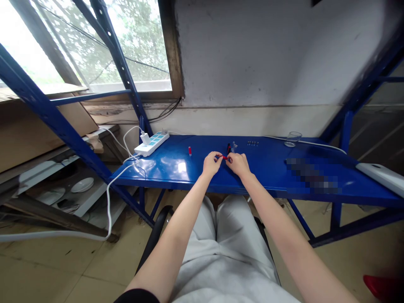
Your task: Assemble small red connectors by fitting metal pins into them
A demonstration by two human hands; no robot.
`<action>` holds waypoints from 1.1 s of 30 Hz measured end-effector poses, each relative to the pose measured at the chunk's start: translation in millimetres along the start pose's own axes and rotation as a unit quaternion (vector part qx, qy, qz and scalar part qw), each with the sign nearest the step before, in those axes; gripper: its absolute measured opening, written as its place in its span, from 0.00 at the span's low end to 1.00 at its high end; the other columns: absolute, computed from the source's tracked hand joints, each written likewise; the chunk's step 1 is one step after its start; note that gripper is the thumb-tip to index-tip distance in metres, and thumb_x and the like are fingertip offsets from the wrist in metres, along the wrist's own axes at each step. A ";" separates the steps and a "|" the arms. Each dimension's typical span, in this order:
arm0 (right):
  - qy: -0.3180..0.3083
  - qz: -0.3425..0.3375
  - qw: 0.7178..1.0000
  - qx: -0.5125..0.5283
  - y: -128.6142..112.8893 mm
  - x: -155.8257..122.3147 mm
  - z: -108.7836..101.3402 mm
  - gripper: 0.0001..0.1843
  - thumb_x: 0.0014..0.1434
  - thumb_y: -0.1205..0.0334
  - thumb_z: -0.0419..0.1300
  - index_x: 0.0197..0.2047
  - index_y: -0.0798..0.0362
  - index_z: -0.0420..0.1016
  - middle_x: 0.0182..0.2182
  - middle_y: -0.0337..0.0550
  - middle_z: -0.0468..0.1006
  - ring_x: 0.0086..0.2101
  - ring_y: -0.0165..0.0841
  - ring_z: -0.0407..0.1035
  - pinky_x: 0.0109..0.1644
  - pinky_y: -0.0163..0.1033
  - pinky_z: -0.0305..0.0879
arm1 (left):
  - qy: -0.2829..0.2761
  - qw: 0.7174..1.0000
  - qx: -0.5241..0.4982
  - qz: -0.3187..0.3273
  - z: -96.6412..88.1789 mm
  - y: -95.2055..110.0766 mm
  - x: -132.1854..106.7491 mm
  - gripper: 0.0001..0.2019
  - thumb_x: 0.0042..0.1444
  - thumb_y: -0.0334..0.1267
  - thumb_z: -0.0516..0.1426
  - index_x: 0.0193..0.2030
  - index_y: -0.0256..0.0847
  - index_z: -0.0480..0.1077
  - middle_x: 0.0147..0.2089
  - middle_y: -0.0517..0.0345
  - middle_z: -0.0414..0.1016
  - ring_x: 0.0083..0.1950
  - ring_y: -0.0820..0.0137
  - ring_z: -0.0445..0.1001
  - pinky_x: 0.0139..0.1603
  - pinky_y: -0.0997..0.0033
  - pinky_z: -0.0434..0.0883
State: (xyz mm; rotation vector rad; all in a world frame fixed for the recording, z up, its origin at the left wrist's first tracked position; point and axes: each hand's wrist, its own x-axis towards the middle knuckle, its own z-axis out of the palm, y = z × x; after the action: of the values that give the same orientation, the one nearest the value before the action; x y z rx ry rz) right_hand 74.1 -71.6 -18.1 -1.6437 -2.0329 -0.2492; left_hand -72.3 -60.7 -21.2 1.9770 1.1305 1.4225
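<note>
My left hand (211,163) and my right hand (238,163) meet just above the blue tabletop, fingers pinched. Between their fingertips is a small red cylinder (224,158), each hand gripping one end; its exact kind is too small to make out. A black upright piece (229,148) and some small clear pieces (234,147) are on the table just beyond my fingers. Standing upright to the left is a small red piece with a whitish lower end (190,151). Farther back on the right, several tiny silvery pieces (252,143) lie in a row.
A white power strip (151,144) with a plug and cables lies at the table's left end. Toward the right are a drinking glass (293,139), a pixelated dark object (311,174) and a white device (381,177). Blue metal posts (116,46) frame the blue table (164,168).
</note>
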 end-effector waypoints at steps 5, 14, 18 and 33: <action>0.002 -0.005 1.000 0.013 -1.0 -0.1 -0.8 0.06 0.54 0.64 0.51 0.29 0.53 0.68 0.23 0.40 0.72 0.28 0.32 0.64 0.35 0.37 0.43 | 0.001 0.999 -0.025 -0.040 -0.3 -1.0 2.3 0.07 0.51 0.35 0.56 0.37 0.39 0.72 0.39 0.55 0.75 0.31 0.75 0.70 0.37 0.72 0.69; 0.003 -0.010 1.000 0.026 1.6 0.1 -0.2 0.05 0.52 0.65 0.52 0.27 0.54 0.67 0.22 0.39 0.71 0.27 0.31 0.64 0.34 0.36 0.45 | -0.023 0.998 -0.024 -0.046 0.3 -1.2 9.0 0.07 0.51 0.34 0.57 0.36 0.38 0.72 0.37 0.54 0.76 0.32 0.74 0.70 0.37 0.71 0.69; 0.018 -0.011 0.999 0.043 2.9 0.0 0.0 0.06 0.53 0.63 0.52 0.27 0.54 0.67 0.21 0.38 0.70 0.25 0.30 0.64 0.34 0.35 0.47 | -0.076 0.996 0.053 0.008 -6.4 8.7 22.0 0.06 0.50 0.33 0.57 0.35 0.39 0.73 0.36 0.54 0.76 0.33 0.72 0.70 0.38 0.70 0.68; 0.030 -0.012 0.991 0.128 1.6 -2.5 -6.9 0.11 0.57 0.60 0.48 0.32 0.53 0.70 0.21 0.39 0.69 0.23 0.30 0.64 0.33 0.35 0.56 | -0.183 0.885 0.427 0.019 -97.4 32.0 111.5 0.03 0.43 0.32 0.61 0.28 0.40 0.75 0.45 0.50 0.68 0.56 0.52 0.56 0.57 0.45 0.45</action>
State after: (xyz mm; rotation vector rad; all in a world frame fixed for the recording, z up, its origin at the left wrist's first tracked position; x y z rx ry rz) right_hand 77.8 -76.4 -13.7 -1.4377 -1.9501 -0.0417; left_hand -136.4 3.3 100.1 2.6891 1.7048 0.4986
